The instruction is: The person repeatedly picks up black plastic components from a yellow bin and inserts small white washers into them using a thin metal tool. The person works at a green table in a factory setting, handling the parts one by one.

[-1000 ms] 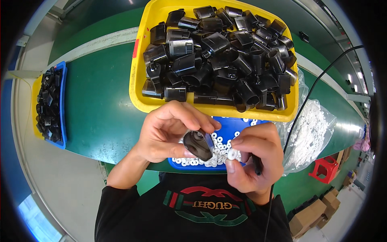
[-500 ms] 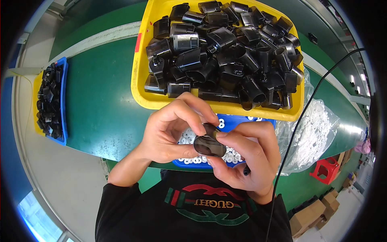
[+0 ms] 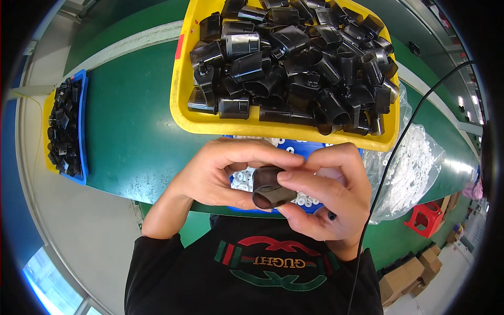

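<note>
Smoky plastic part (image 3: 273, 193) sits near the middle of our head view, toward five o'clock, its open end turned to six. Our left hand (image 3: 212, 173) wraps it from nine o'clock in a narrow grip; our right hand (image 3: 336, 194) pinches it from three. Two-sided support probably steadies the slippery, curved wall. We cannot tell whether the right fingertips hide anything small. White rings (image 3: 242, 180) lie below in a blue tray (image 3: 311, 209), likely for easy reach. At twelve, a yellow tray (image 3: 294, 132) heaps glossy, hollow black parts (image 3: 290, 41), perhaps set close for the same reason. At three, a crinkled clear bag (image 3: 387, 211) holds small white pieces; the green tabletop (image 3: 131, 131) shines smoothly.
</note>
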Demonstrator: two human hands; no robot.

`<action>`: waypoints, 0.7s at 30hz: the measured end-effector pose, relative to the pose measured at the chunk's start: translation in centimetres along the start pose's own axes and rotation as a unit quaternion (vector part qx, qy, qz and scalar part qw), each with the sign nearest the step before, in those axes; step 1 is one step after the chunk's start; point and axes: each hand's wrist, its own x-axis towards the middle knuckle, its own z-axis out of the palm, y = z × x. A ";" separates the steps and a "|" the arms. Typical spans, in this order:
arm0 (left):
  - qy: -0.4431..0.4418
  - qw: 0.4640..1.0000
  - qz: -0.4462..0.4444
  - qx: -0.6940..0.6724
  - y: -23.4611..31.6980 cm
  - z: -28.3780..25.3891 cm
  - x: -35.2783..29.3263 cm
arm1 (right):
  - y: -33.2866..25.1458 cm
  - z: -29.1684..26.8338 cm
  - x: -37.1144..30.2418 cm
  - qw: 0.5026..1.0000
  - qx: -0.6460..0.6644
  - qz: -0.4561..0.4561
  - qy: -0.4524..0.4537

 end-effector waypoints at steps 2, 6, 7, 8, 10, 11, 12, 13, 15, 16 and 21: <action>0.035 0.999 0.012 -0.021 0.0 0.5 0.2 | -0.4 0.0 0.3 1.000 0.008 0.018 0.014; 0.067 0.996 0.058 -0.013 -0.8 0.7 0.3 | -0.5 0.7 0.1 0.999 -0.016 0.021 0.038; 0.076 0.994 0.076 -0.011 -1.0 0.9 0.4 | -0.4 0.9 0.1 0.999 -0.028 0.013 0.039; 0.085 0.992 0.093 -0.008 -1.1 1.0 0.4 | -0.3 1.2 0.1 0.998 -0.041 0.004 0.040; 0.091 0.991 0.092 -0.019 -1.2 1.0 0.4 | -0.1 1.9 0.1 0.997 -0.060 -0.007 0.045; 0.094 0.991 0.092 -0.025 -1.3 1.1 0.4 | 0.0 2.0 0.1 0.997 -0.062 -0.008 0.047; 0.087 0.992 0.087 -0.010 -1.3 1.0 0.4 | 0.0 2.1 0.0 0.997 -0.065 -0.008 0.048; 0.080 0.993 0.082 0.006 -1.2 0.9 0.4 | 0.0 2.1 0.1 0.997 -0.062 -0.006 0.047; 0.067 0.995 0.073 0.026 -0.8 0.7 0.4 | -0.3 1.9 0.0 0.997 -0.052 -0.015 0.052; 0.059 0.995 0.069 0.031 -0.4 0.6 0.4 | -0.5 1.5 -0.1 0.997 -0.045 -0.027 0.058; 0.022 0.998 0.049 0.041 0.5 -0.1 0.4 | 0.2 1.8 -0.2 0.998 -0.017 -0.040 0.047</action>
